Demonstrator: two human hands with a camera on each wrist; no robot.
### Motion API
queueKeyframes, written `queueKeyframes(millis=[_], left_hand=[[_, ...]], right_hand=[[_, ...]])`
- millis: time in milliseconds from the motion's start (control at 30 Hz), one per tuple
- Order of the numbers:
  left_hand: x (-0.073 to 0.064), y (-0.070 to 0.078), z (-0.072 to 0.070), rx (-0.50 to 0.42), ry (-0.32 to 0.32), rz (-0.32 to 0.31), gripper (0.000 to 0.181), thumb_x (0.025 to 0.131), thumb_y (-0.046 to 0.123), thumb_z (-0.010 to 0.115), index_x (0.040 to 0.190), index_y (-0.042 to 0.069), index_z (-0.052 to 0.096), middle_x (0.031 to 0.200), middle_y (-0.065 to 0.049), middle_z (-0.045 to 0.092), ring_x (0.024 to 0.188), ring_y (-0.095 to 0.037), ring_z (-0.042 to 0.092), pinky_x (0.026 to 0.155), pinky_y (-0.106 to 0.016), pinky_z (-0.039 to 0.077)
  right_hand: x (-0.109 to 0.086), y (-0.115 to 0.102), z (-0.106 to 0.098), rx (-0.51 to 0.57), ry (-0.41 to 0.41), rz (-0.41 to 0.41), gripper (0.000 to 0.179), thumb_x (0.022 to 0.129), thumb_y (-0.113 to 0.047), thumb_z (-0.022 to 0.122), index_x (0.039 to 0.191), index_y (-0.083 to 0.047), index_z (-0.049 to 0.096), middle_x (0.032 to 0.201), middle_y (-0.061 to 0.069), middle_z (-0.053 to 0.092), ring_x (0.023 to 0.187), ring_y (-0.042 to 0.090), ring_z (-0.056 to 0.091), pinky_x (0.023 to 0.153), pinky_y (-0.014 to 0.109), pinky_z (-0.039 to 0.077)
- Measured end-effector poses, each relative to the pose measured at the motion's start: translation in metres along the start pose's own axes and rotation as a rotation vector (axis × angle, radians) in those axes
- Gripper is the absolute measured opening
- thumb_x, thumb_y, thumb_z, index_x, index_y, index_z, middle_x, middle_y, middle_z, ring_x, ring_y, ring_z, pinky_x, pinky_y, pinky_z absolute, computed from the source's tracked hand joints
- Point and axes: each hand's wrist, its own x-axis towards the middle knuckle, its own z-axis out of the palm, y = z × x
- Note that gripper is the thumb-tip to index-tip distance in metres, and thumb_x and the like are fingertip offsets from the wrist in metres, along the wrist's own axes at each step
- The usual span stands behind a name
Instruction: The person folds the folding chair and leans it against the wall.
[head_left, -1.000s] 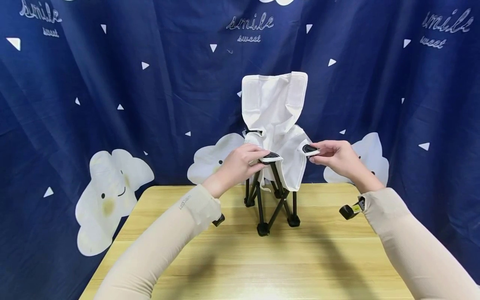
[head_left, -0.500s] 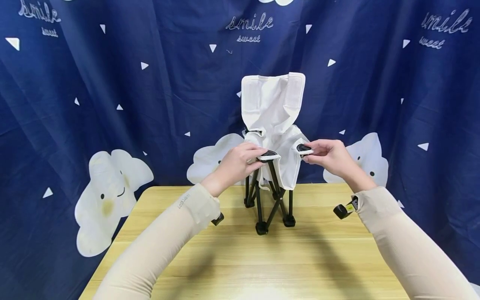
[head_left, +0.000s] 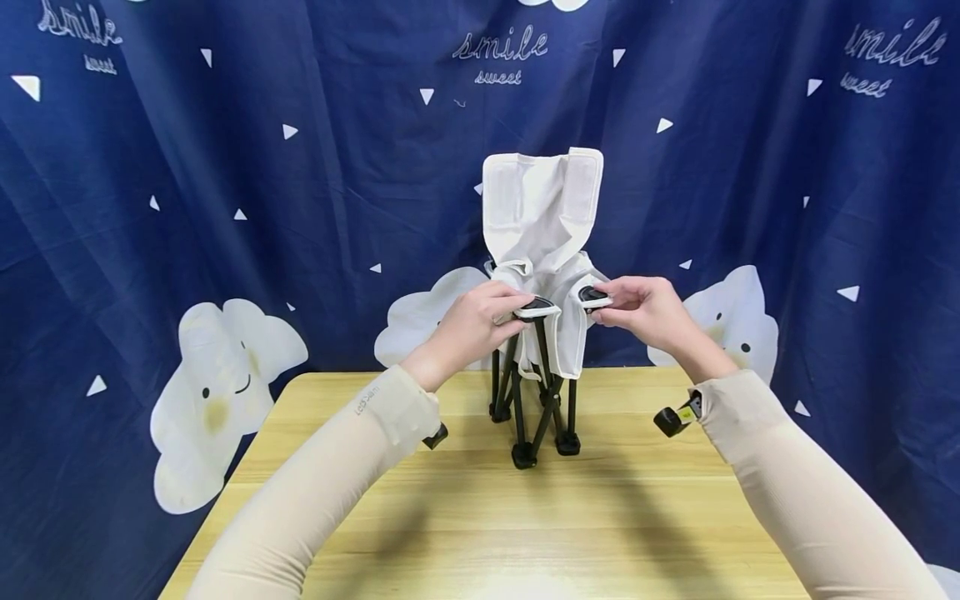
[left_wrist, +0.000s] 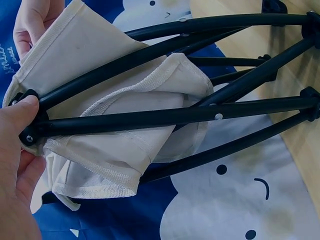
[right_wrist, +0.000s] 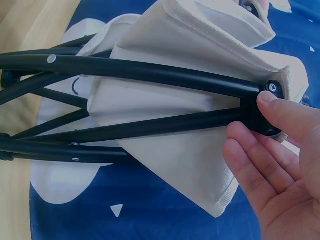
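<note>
At nine o'clock from the folding chair (head_left: 546, 242), holds a black corner cap (head_left: 536, 308) with the left hand (head_left: 476, 321), thumb and fingers clamped on it. From the left wrist, shows two black tubes (left_wrist: 135, 122) meeting at that cap and spreading toward two and three o'clock.

Stands the chair upright on the table (head_left: 420, 533), between both hands, a little off the middle of the head view toward three o'clock. Lifts the white backrest (head_left: 501, 196) to twelve o'clock, drops the seat cloth (head_left: 572, 346) in folds toward six, and plants black feet (head_left: 523, 455) close together beneath. Sets all this before a blue curtain (head_left: 360, 183).

At three o'clock, grips a matching cap (head_left: 594, 295) with the right hand (head_left: 645, 310), thumb and fingers clamped on it. From the right wrist, shows the thumb beside a screw, with fingertips at about seven o'clock from it.

Leaves the two caps near each other but apart. Looks, as a judgement, like folding the frame inward, well along though not finished. Probably calls next for bringing the right-hand cap toward nine o'clock to meet its partner, level, without catching cloth between tubes or tipping any foot.
</note>
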Motion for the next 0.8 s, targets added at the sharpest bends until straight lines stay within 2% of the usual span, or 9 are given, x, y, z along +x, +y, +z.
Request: queueKeyframes(millis=[333,633,800], left_hand=[[0.002,0.000,0.000,0.025,-0.003,0.006,0.037,0.092,0.014,0.088,0.126,0.004,0.080,0.120,-0.011,0.081,0.113,-0.028,0.076,0.101,-0.039,0.062],[0.003,-0.001,-0.002,0.022,0.003,0.006,0.036,0.092,0.013,0.087,0.126,0.003,0.080,0.118,-0.012,0.081,0.111,-0.028,0.076,0.098,-0.039,0.062],[0.003,-0.001,-0.002,0.017,0.000,0.000,0.035,0.092,0.012,0.087,0.126,0.003,0.080,0.119,-0.012,0.081,0.113,-0.029,0.075,0.100,-0.039,0.062]], right_hand=[[0.002,-0.003,0.007,0.008,0.015,-0.004,0.036,0.082,0.019,0.080,0.116,0.020,0.072,0.088,0.026,0.080,0.072,-0.009,0.071,0.069,0.014,0.062],[0.004,-0.005,0.012,-0.026,0.024,0.004,0.033,0.084,0.015,0.081,0.116,0.017,0.074,0.088,0.025,0.080,0.071,-0.010,0.070,0.069,0.013,0.061],[0.004,-0.005,0.014,-0.048,0.029,-0.001,0.035,0.083,0.014,0.083,0.117,0.015,0.075,0.087,0.029,0.079,0.070,-0.010,0.070,0.069,0.011,0.059]])
